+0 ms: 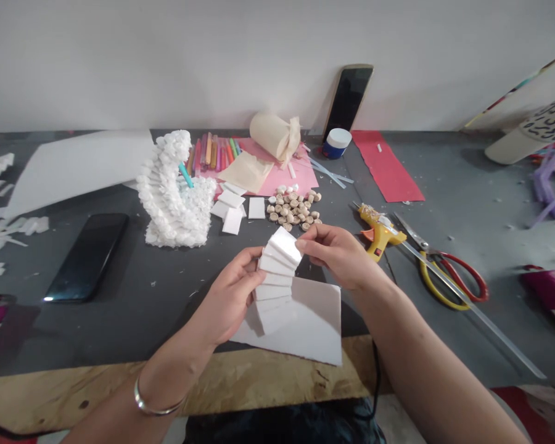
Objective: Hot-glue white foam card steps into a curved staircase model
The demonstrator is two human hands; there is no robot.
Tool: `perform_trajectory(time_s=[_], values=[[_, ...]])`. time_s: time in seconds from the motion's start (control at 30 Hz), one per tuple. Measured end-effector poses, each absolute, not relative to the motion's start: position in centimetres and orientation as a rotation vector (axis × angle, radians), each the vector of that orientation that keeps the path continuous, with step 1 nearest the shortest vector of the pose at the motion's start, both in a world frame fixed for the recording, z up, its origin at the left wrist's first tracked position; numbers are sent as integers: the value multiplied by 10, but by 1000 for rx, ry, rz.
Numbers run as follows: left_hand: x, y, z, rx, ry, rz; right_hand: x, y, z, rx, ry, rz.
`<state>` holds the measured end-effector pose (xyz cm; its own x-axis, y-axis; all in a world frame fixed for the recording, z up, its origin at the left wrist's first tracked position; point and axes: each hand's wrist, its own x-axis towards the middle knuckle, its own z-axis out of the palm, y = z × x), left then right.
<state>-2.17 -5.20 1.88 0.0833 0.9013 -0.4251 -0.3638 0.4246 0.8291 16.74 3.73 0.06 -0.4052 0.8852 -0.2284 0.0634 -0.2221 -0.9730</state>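
Observation:
A curved, fanned row of overlapping white foam pieces (276, 279) is held up between both hands. My left hand (231, 296) grips its left edge, thumb on top. With thumb and finger, my right hand (330, 250) pinches the piece at the far end. Under the row lies a white sheet (317, 320) near the table's front edge. Just beyond the hands are loose white squares (232, 221) and a heap of small beige rolled pieces (296, 208). Farther left stands a white, ruffled, curved model (166, 203) with a turquoise stick (185, 175) in it.
On the right lie a yellow glue gun (378, 231) with a long clear stick and scissors (453, 280). A black phone (87, 258) lies left; another phone (349, 98) leans on the wall behind a blue jar (337, 145). Red paper (388, 166) lies at back right.

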Motion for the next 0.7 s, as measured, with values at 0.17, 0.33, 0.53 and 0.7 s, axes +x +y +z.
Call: perform_trajectory(time_s=[0.17,0.33,0.53,0.7], values=[[-22,-51,21,595,1130,1043,168,37,3,-1164,-1390,1777],[-21,-53,23,596,1119,1024,166,35,5,-1112,-1374,1826],[-21,-55,22,604,1099,1011,160,28,6,-1100,-1503,1873],[-20,-56,22,627,1096,1016,157,26,2,-1159,-1567,1810]])
